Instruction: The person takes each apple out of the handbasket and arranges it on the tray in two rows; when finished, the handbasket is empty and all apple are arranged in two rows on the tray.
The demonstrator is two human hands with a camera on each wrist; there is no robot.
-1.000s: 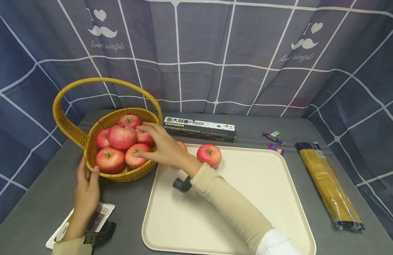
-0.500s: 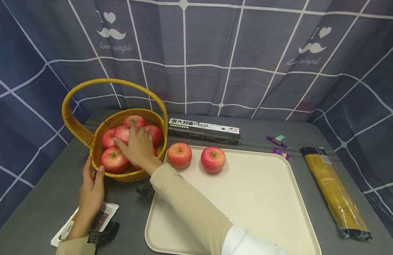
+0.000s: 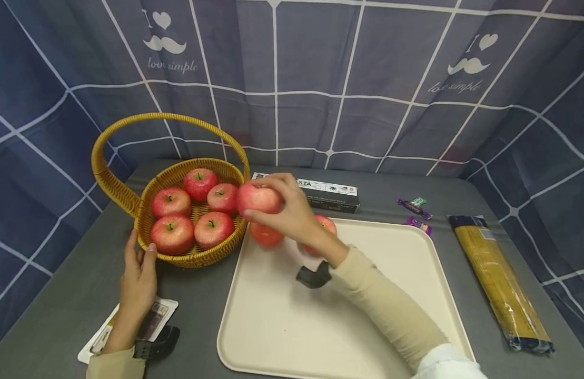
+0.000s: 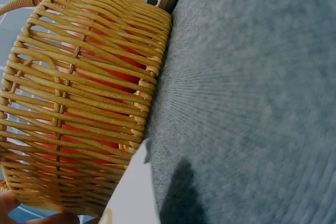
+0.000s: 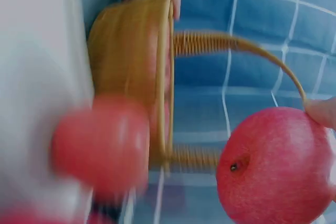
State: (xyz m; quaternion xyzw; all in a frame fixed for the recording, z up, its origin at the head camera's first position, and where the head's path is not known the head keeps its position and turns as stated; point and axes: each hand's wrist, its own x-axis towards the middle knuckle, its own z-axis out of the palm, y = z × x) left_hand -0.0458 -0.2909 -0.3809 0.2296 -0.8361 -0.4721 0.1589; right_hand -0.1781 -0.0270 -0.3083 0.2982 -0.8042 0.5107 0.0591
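My right hand (image 3: 292,208) grips a red apple (image 3: 259,199), fingers over its top and thumb below, in the air by the basket's right rim. In the right wrist view this apple (image 5: 278,166) shows its stem hollow. My left hand (image 3: 139,279) touches the near left side of the yellow wicker basket (image 3: 192,260) with extended fingers. Several apples (image 3: 173,234) sit inside the basket. On the cream tray (image 3: 282,326), one apple (image 3: 265,235) lies below the held one, and a second apple (image 3: 326,225) is partly hidden by my right hand.
A black pasta box (image 3: 332,197) lies behind the tray, partly covered by my right hand. Wrapped candies (image 3: 415,208) and a spaghetti pack (image 3: 500,284) lie to the right. A flat white packet (image 3: 161,316) is under my left wrist. The basket's handle (image 3: 168,117) arches high.
My right hand reached into the basket, took hold of the top apple and carried it out to the right, above the tray's back left corner. My left hand stays at the basket.
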